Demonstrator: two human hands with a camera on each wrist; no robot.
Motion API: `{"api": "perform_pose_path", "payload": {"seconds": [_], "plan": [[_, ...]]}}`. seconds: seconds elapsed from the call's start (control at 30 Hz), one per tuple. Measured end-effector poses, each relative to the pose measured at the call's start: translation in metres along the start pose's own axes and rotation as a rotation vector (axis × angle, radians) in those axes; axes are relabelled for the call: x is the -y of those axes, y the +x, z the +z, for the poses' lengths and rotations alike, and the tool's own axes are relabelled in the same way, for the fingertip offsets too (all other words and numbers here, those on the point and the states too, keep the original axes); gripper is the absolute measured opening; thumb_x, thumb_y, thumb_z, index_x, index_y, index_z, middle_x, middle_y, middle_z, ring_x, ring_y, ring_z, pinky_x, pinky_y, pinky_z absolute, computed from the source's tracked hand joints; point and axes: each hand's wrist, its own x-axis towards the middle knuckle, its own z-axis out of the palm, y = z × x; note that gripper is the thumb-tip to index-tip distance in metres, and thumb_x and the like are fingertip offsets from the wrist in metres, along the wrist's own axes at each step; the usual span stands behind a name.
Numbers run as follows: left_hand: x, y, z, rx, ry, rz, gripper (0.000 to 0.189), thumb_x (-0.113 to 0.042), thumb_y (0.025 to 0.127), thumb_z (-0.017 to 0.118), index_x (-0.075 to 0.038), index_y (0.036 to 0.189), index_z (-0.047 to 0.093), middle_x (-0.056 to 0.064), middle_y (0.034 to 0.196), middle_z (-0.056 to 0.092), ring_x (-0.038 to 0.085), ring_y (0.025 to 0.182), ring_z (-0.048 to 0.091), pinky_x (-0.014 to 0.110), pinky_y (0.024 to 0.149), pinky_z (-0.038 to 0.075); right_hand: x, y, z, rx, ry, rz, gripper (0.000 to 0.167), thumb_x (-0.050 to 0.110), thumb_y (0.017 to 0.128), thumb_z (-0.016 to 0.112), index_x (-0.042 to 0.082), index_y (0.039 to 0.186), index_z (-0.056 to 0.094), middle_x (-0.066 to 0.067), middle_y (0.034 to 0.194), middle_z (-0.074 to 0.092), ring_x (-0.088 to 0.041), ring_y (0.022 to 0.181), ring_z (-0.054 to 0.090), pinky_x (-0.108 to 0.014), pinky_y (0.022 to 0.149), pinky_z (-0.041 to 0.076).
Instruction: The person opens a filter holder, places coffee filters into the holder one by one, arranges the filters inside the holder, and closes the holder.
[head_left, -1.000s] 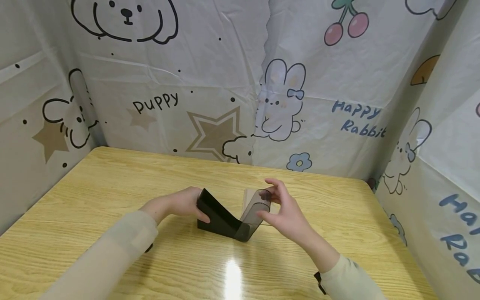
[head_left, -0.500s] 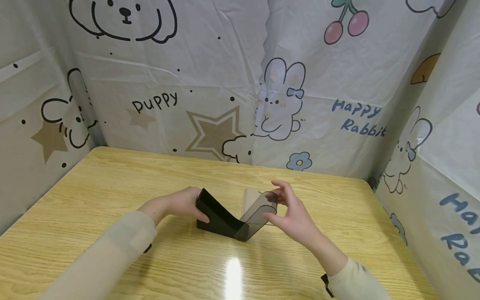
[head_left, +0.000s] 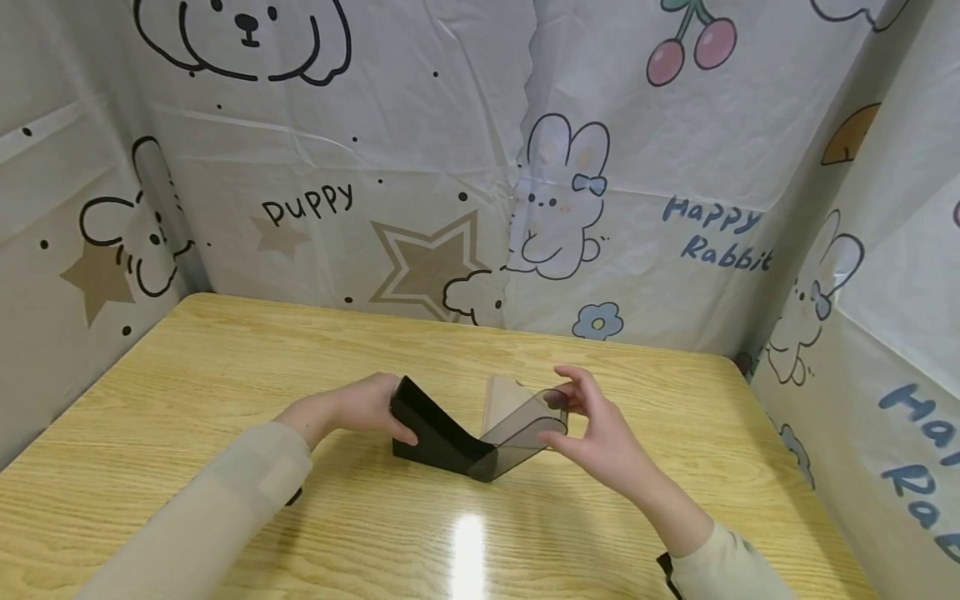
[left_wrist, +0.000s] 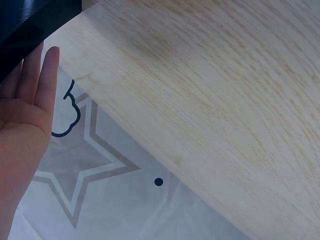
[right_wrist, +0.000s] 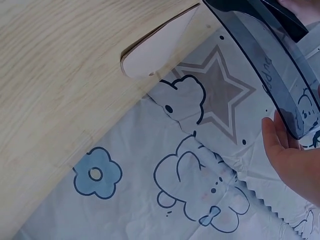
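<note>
A black box base [head_left: 442,446] with a smoky see-through hinged lid [head_left: 517,433] rests on the table, its lid swung out to the right in a V. My left hand [head_left: 367,404] grips the base at its raised left end, thumb on the near side. In the left wrist view, a ribbed surface shows on the black base [left_wrist: 37,27] above the fingers. My right hand [head_left: 603,437] pinches the lid's free end between thumb and fingers. The right wrist view has the curved lid [right_wrist: 272,65] with the fingers at its end.
Behind the lid lies a thin beige notepad-like thing [head_left: 498,398] with rounded corners, partly seen through the lid. The wood-grain table [head_left: 300,350] is bordered by printed cloth [head_left: 420,150] at the back and sides.
My right hand has moved right and slightly down, swinging the lid further from the base. The left hand stays on the base, which has hardly moved.
</note>
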Motion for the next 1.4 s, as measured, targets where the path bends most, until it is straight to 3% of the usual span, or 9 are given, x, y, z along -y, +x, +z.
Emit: {"api": "perform_pose_path", "payload": {"seconds": [0.83, 1.4], "plan": [[0.002, 0.001, 0.002, -0.013, -0.032, 0.014, 0.03, -0.016, 0.075, 0.078, -0.01, 0.103, 0.069, 0.004, 0.103, 0.07, 0.013, 0.093, 0.064, 0.032, 0.085, 0.051, -0.016, -0.009, -0.009, -0.012, -0.075, 0.002, 0.067, 0.004, 0.079, 0.072, 0.003, 0.134, 0.035, -0.011, 0.113, 0.062, -0.026, 0.106, 0.058, -0.045, 0.095, 0.045], [0.003, 0.0, 0.003, -0.022, -0.046, 0.015, 0.029, -0.014, 0.075, 0.078, -0.009, 0.103, 0.069, 0.006, 0.103, 0.07, 0.013, 0.093, 0.064, 0.031, 0.084, 0.051, -0.032, -0.017, -0.01, -0.011, -0.07, -0.003, 0.063, 0.004, 0.081, 0.071, 0.002, 0.133, 0.036, -0.011, 0.112, 0.062, -0.026, 0.104, 0.058, -0.037, 0.092, 0.047]]}}
